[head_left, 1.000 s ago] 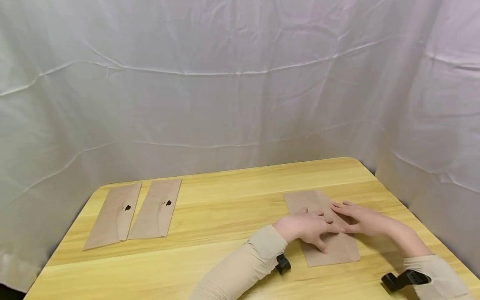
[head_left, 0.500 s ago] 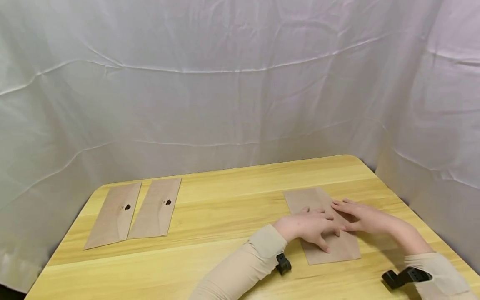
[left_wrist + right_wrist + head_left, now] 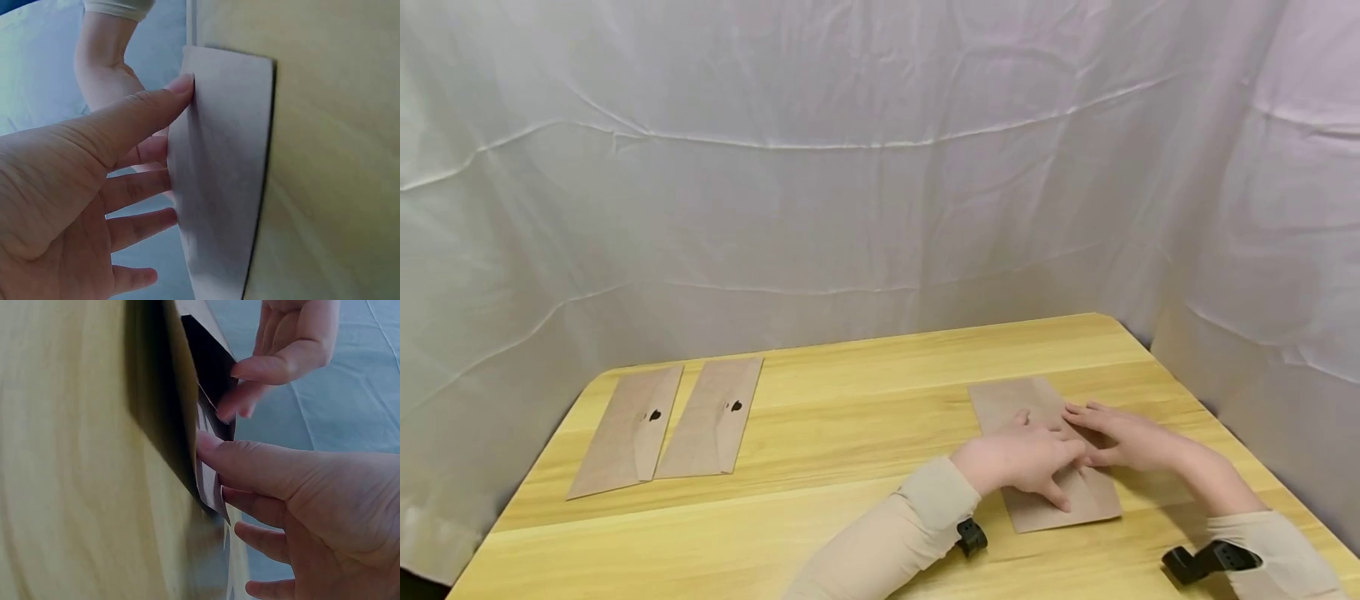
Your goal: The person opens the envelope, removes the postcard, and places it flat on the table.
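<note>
A brown paper envelope (image 3: 1011,400) lies toward the right side of the table. My left hand (image 3: 1026,458) spreads over it with fairly straight fingers, its thumb at the envelope's edge in the left wrist view. Opposite, my right hand (image 3: 1138,437) pinches the envelope's right edge, thumb (image 3: 240,459) on the paper and index finger beside it. In the right wrist view, the envelope's mouth (image 3: 209,362) gapes dark, and my left fingertips reach its edge. Left fingers overlap my right thumb in the head view.
Two similar brown envelopes, one nearer the left edge (image 3: 625,433) and one beside it (image 3: 711,421), lie at the table's left, each with a dark mark. A pale curtain (image 3: 880,208) hangs behind and around the wooden table (image 3: 820,433).
My left hand first drew slightly back from the right thumb, then came to it again, its thumb lower on the envelope. My right hand and the other envelopes stay put.
</note>
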{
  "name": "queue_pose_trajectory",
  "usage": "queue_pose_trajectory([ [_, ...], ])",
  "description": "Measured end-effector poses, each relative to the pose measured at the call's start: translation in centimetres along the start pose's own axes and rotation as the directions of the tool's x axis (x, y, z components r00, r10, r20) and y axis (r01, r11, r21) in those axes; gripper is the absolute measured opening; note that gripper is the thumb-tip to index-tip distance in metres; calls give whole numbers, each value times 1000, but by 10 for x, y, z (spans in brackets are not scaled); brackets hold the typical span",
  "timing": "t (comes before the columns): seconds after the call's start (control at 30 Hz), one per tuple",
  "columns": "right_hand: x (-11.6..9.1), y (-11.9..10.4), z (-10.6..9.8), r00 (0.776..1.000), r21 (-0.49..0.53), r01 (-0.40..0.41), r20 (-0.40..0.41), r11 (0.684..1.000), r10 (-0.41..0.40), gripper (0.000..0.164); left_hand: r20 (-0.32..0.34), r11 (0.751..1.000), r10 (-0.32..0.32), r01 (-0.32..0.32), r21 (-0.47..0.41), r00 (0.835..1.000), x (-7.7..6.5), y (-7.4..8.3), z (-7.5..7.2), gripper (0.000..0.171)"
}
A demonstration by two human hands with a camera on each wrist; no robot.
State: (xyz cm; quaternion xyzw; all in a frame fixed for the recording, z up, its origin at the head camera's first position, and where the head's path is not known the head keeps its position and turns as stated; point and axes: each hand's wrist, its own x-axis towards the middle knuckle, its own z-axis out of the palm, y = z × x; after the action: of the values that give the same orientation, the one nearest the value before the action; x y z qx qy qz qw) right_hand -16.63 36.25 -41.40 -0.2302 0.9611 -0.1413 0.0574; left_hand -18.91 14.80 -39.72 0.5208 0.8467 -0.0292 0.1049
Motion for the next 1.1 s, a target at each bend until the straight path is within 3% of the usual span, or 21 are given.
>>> queue_pose_trajectory([
  [0.2,4,-1,3,1000,12,-18,22,1000,17,69,-34,995,18,-14,97,999,-11,-1,1,66],
  [0.43,5,-2,2,998,33,-43,45,999,42,70,-45,975,75,-64,212,996,-26,-6,8,90],
  [0.73,3,-3,0,998,38,-39,44,999,37,69,-43,988,100,-94,123,994,-34,-11,13,99],
  [1.1,3,-1,-2,998,27,-33,45,999,32,69,-57,991,126,-124,48,990,-29,-14,13,98],
])
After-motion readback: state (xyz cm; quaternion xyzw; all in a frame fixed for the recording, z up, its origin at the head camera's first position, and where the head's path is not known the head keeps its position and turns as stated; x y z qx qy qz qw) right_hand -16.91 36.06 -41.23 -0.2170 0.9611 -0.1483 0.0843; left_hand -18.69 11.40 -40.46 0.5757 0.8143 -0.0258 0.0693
